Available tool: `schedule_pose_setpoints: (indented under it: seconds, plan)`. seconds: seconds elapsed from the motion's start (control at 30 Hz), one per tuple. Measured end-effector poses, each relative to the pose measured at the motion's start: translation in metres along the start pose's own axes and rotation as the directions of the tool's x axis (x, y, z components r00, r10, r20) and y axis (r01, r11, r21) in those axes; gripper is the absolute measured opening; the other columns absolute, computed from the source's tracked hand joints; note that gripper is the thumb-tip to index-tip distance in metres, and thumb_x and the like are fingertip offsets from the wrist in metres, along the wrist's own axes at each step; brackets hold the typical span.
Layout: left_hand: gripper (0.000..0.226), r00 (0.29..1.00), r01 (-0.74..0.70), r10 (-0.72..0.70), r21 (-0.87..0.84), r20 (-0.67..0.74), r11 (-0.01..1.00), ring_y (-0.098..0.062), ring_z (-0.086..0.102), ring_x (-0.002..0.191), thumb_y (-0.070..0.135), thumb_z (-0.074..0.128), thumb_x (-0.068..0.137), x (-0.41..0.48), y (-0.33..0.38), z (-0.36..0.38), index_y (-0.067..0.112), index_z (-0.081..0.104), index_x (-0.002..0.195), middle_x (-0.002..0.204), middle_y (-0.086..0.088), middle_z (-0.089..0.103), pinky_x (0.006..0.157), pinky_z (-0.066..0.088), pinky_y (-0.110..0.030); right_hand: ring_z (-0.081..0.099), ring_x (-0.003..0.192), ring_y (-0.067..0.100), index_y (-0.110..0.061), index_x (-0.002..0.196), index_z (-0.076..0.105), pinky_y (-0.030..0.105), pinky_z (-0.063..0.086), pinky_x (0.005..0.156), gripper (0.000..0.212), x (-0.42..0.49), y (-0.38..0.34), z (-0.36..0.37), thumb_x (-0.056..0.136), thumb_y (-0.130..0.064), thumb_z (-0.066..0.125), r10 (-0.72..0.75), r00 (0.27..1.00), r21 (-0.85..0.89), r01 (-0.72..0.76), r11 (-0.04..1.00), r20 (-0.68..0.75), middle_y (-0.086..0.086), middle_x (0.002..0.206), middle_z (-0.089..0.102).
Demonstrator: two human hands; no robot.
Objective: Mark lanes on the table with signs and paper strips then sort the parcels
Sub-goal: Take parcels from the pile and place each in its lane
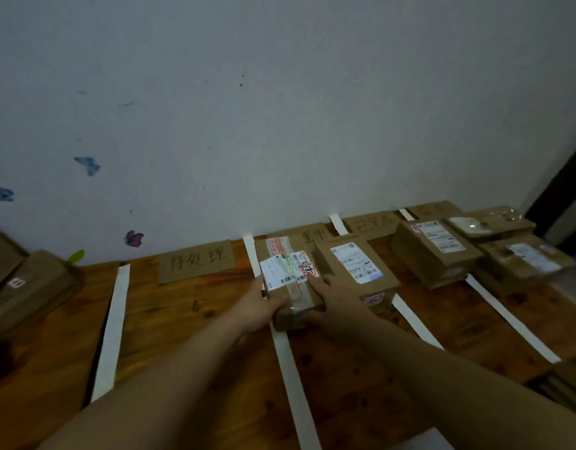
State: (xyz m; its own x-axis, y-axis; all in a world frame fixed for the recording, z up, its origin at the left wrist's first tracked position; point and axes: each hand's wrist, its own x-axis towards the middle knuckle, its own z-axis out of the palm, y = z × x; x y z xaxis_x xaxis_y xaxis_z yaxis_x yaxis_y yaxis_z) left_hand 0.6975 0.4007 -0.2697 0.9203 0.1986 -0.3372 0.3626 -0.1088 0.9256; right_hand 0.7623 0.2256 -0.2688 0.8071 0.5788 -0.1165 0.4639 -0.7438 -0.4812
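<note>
A taped cardboard parcel [288, 274] with white labels lies on the wooden table [189, 323], over the second white paper strip [291, 378]. My left hand [259, 306] grips its near left side and my right hand [337, 297] holds its near right side. A second labelled parcel [355, 271] stands right beside it. Cardboard signs with handwriting lean at the wall: one [197, 261] in the left lane, another [312, 234] behind the held parcel, a third [372, 224] further right.
More strips lie at the left [113, 329], right of centre [416, 323] and far right [511, 319]. Three parcels [436, 248] [491, 224] [524, 258] crowd the right end. Boxes [30, 287] sit at the left edge. The wall runs close behind.
</note>
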Motion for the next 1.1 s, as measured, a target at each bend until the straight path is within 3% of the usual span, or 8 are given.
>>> schedule_pose_setpoints:
  seconds: [0.07, 0.2, 0.5, 0.6, 0.67, 0.8, 0.93, 1.1]
  plan:
    - [0.061, 1.0, 0.003, -0.004, 0.027, 0.022, 1.0, -0.014, 0.055, 0.112, 0.024, 0.06, 0.088, 0.015, -0.007, 0.007, 0.035, 0.031, 0.14, 0.135, 0.004, 0.051, 0.088, 0.052, -0.033, 0.037, 0.132, 0.022, -0.026, 0.147, 0.026, 0.039, 0.034, 0.107, 0.071, 0.006, 0.01, 0.003, 0.087, -0.04, 0.062, -0.026, 1.0, -0.063, 0.026, 0.998, 0.003, 0.006, 0.149, 0.031]
    - [0.065, 1.0, 0.012, -0.011, 0.075, -0.012, 0.997, -0.001, 0.052, 0.09, 0.02, 0.055, 0.091, 0.037, -0.02, 0.029, 0.032, 0.02, 0.145, 0.132, 0.008, 0.049, 0.055, 0.048, -0.01, 0.035, 0.132, 0.023, -0.027, 0.143, 0.032, 0.041, 0.029, 0.109, 0.063, 0.023, 0.034, 0.01, 0.088, -0.047, 0.056, -0.064, 0.998, -0.277, 0.066, 0.959, 0.017, 0.005, 0.146, 0.038]
    - [0.064, 0.999, 0.043, -0.044, 0.323, -0.002, 0.945, -0.002, 0.036, 0.117, 0.015, 0.047, 0.096, 0.08, -0.04, 0.064, 0.026, 0.013, 0.149, 0.142, 0.008, 0.036, 0.058, 0.037, 0.006, -0.001, 0.146, 0.034, -0.027, 0.148, 0.023, 0.055, 0.001, 0.114, 0.074, 0.069, 0.088, 0.026, 0.087, -0.061, 0.048, -0.074, 0.981, -0.411, 0.142, 0.9, 0.177, 0.007, 0.159, 0.013]
    - [0.061, 0.999, 0.048, -0.04, 0.331, -0.031, 0.943, -0.007, 0.037, 0.126, 0.018, 0.052, 0.093, 0.081, -0.035, 0.057, 0.03, 0.023, 0.145, 0.136, 0.012, 0.038, 0.066, 0.04, 0.0, 0.005, 0.145, 0.032, -0.024, 0.148, 0.024, 0.056, 0.001, 0.114, 0.089, 0.08, 0.087, 0.018, 0.077, -0.072, 0.048, -0.122, 0.971, -0.401, 0.198, 0.894, 0.207, 0.007, 0.158, 0.013]
    - [0.059, 0.993, 0.073, -0.033, 0.378, -0.111, 0.923, -0.015, 0.034, 0.132, 0.024, 0.056, 0.091, 0.072, -0.026, 0.041, 0.032, 0.028, 0.143, 0.144, 0.007, 0.034, 0.091, 0.036, -0.014, 0.007, 0.145, 0.032, -0.024, 0.148, 0.026, 0.055, 0.002, 0.114, 0.091, 0.087, 0.076, 0.01, 0.075, -0.076, 0.045, -0.152, 0.964, -0.395, 0.229, 0.89, 0.216, 0.008, 0.159, 0.013]
    - [0.072, 0.952, 0.228, -0.081, 0.51, -0.294, 0.829, -0.026, 0.021, 0.141, 0.041, 0.052, 0.092, 0.037, -0.011, -0.025, 0.028, 0.012, 0.15, 0.157, -0.003, 0.014, 0.112, 0.027, -0.04, 0.02, 0.141, 0.032, -0.027, 0.143, 0.035, 0.054, 0.013, 0.112, 0.081, 0.099, 0.027, -0.004, 0.079, -0.077, 0.032, -0.265, 0.948, -0.395, 0.315, 0.863, 0.178, 0.011, 0.154, 0.026]
    - [0.074, 0.886, 0.298, -0.033, 0.512, -0.463, 0.806, -0.024, 0.012, 0.144, 0.042, 0.053, 0.092, -0.035, -0.01, -0.116, 0.022, 0.012, 0.15, 0.158, -0.006, 0.009, 0.114, 0.021, -0.034, 0.036, 0.128, 0.028, -0.025, 0.136, 0.044, 0.045, 0.031, 0.104, 0.071, 0.103, -0.066, 0.006, 0.082, -0.072, 0.038, -0.4, 0.895, -0.343, 0.446, 0.827, 0.199, 0.009, 0.141, 0.042]
    - [0.077, 0.754, 0.446, -0.03, 0.477, -0.657, 0.757, -0.026, 0.009, 0.144, 0.043, 0.056, 0.09, -0.154, -0.03, -0.221, 0.017, 0.013, 0.15, 0.158, -0.011, 0.008, 0.117, 0.013, -0.036, 0.029, 0.137, 0.029, -0.021, 0.146, 0.033, 0.042, 0.028, 0.109, 0.079, 0.08, -0.202, 0.047, 0.085, -0.07, 0.041, -0.449, 0.855, -0.242, 0.508, 0.827, 0.259, 0.01, 0.15, 0.032]
